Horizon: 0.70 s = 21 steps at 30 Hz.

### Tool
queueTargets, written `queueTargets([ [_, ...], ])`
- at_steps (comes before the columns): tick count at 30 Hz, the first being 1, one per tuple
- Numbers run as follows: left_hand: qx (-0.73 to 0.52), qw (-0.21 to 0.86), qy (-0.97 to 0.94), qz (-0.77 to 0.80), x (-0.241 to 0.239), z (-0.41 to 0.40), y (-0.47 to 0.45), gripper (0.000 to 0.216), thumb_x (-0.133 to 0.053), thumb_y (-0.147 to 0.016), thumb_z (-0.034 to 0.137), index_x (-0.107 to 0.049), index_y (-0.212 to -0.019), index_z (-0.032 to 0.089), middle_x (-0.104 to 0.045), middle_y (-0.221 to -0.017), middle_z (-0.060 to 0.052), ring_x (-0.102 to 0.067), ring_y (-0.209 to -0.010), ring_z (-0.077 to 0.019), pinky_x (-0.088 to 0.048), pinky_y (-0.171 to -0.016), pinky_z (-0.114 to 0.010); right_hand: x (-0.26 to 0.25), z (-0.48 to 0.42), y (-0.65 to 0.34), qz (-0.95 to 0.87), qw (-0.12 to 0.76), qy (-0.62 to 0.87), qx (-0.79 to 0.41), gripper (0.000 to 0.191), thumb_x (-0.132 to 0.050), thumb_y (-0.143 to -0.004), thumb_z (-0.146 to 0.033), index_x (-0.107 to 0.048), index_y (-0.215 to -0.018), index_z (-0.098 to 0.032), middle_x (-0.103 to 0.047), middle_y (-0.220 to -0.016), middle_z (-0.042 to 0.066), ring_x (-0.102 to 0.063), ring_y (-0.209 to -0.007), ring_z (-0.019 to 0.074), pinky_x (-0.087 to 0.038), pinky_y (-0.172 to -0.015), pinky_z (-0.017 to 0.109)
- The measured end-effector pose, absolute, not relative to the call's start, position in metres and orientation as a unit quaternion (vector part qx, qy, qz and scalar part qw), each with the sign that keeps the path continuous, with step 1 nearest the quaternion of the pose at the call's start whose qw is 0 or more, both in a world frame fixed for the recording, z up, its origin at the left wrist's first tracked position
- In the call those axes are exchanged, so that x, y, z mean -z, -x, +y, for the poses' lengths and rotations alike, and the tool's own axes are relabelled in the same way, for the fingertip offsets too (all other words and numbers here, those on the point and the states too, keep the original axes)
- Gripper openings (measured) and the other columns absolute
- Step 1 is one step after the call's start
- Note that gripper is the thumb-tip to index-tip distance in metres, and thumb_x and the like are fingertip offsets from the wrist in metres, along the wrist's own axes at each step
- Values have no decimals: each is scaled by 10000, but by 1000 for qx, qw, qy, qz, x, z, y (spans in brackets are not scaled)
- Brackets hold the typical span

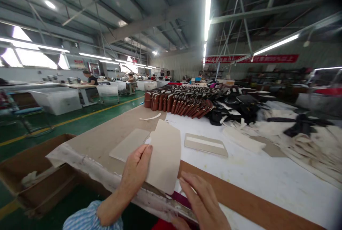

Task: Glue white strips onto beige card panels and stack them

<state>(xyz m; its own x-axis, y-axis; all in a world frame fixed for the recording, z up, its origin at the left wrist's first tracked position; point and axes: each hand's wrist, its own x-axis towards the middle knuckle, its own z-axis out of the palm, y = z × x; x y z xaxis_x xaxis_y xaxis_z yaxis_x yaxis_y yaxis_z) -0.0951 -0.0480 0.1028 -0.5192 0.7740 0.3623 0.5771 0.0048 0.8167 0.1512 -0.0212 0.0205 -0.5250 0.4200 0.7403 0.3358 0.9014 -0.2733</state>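
My left hand (135, 171) pinches the left edge of a beige cut panel (165, 155) and holds it tilted up above the worktable (267, 176). Just right of the panel's lower corner, my right hand (201, 199) hovers with its fingers stretched out and nothing in them. On the brown part of the tabletop, a flat beige piece (129, 144) lies left of the panel. Farther right, a rectangular beige piece with a white strip (205, 144) rests on the white surface.
A row of brown leather bags (181, 103) stands at the table's far end, with black bags (240, 107) and heaps of pale cut pieces (307, 144) to the right. An open cardboard box (32, 173) sits on the green floor at left. People work at distant tables.
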Motion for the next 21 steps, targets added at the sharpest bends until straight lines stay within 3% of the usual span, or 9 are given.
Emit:
queueTargets([
  [3, -556, 178, -475, 658, -94, -55, 50, 491, -439, -957, 662, -612, -782, 237, -646, -709, 5, -621, -705, -203, -504, -618, -281, -32, -26, -135, -889, 404, 213, 28, 962, -740, -849, -282, -259, -1678, -208, -496, -1599, 153, -597, -1316, 427, -590, -1017, 573],
  [5, -573, 242, -468, 628, -94, -60, 25, 502, -467, -940, 697, -613, -796, 239, -638, -702, 5, -607, -663, -191, -510, -581, -272, -35, -31, -139, -879, 409, 240, 43, 914, -637, -880, -185, -212, -1689, -202, -485, -1607, 153, -593, -1325, 408, -577, -1033, 573],
  [7, -583, 333, -470, 573, -93, -65, 7, 513, -494, -925, 728, -652, -900, 241, -645, -714, -1, -600, -620, -182, -505, -521, -263, -34, -35, -154, -851, 444, 280, 28, 784, -521, -921, -130, -300, -1666, -239, -556, -1553, 131, -603, -1334, 363, -563, -1056, 547],
  [9, -581, 395, -501, 505, -85, -67, -6, 519, -502, -940, 712, -675, -1103, 251, -712, -845, -42, -663, -691, -203, -543, -531, -276, -31, -36, -181, -795, 477, 373, -29, 571, -471, -983, -192, -510, -1548, -270, -687, -1396, 115, -672, -1249, 328, -585, -1017, 499],
  [11, -554, 366, -576, 477, -66, -65, -14, 461, -529, -978, 611, -637, -1291, 290, -751, -1096, -89, -722, -872, -231, -622, -690, -327, -27, -30, -213, -715, 464, 506, -132, 387, -505, -1013, -386, -679, -1339, -269, -783, -1184, 108, -747, -1082, 327, -627, -897, 450],
  [13, -501, 272, -669, 477, -41, -59, -19, 398, -608, -978, 454, -617, -1354, 325, -718, -1286, -98, -717, -1057, -250, -619, -915, -393, -20, -22, -246, -623, 432, 610, -232, 443, -552, -963, -579, -721, -1202, -247, -809, -1087, 103, -762, -1007, 333, -630, -833, 420],
  [15, -436, 199, -746, 463, -16, -51, -23, 385, -671, -941, 314, -641, -1324, 314, -702, -1334, -98, -685, -1173, -264, -576, -1040, -427, -11, -15, -274, -551, 418, 660, -293, 564, -586, -879, -684, -711, -1167, -216, -807, -1103, 111, -753, -1024, 340, -617, -862, 419],
  [18, -346, 160, -813, 441, 9, -39, -29, 305, -657, -920, 191, -693, -1209, 282, -725, -1291, -90, -670, -1221, -265, -562, -1085, -432, 2, -13, -298, -481, 422, 696, -325, 626, -628, -786, -721, -695, -1127, -200, -806, -1089, 112, -747, -1025, 340, -604, -894, 423],
  [21, -300, 116, -844, 429, 20, -33, -33, 301, -609, -938, 183, -693, -1213, 272, -730, -1295, -89, -664, -1235, -280, -559, -1098, -468, 9, -16, -303, -443, 417, 702, -370, 583, -634, -818, -674, -667, -1163, -206, -802, -1051, 96, -753, -878, 298, -615, -673, 367],
])
